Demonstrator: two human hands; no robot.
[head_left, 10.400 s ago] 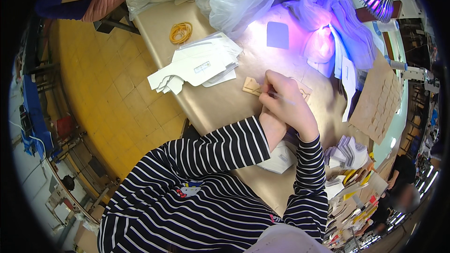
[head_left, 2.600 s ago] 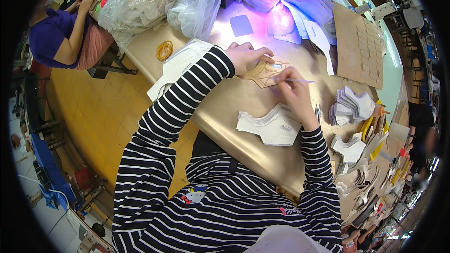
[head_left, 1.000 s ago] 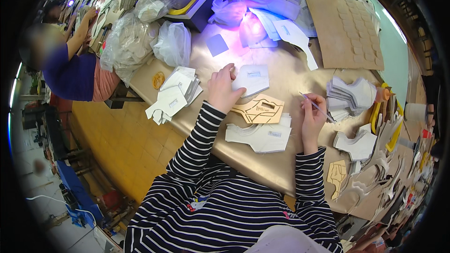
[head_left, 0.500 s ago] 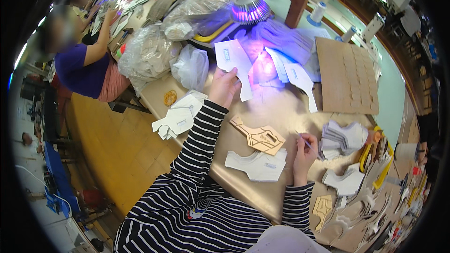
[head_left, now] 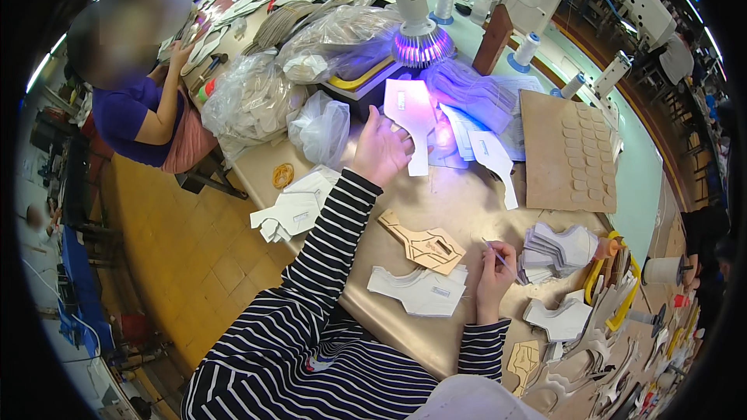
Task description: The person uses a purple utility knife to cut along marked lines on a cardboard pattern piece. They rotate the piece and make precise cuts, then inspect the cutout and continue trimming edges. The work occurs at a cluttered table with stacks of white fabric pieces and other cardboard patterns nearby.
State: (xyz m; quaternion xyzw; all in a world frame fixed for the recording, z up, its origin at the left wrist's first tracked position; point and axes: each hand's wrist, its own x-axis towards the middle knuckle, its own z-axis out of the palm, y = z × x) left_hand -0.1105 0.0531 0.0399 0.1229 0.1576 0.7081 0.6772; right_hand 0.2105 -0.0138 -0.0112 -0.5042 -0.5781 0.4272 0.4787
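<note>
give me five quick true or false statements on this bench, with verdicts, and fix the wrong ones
1. The right hand holds a slim pen-like tool. True.
2. The left hand rests on the coiled rubber bands. False: it is beside a white cut piece, away from the bands.
3. The wooden template lies on the table with neither hand on it. True.
4. The lamp is switched off. False: it glows purple.
5. A brown sheet with rows of rounded shapes lies to the right of the lamp. True.
</note>
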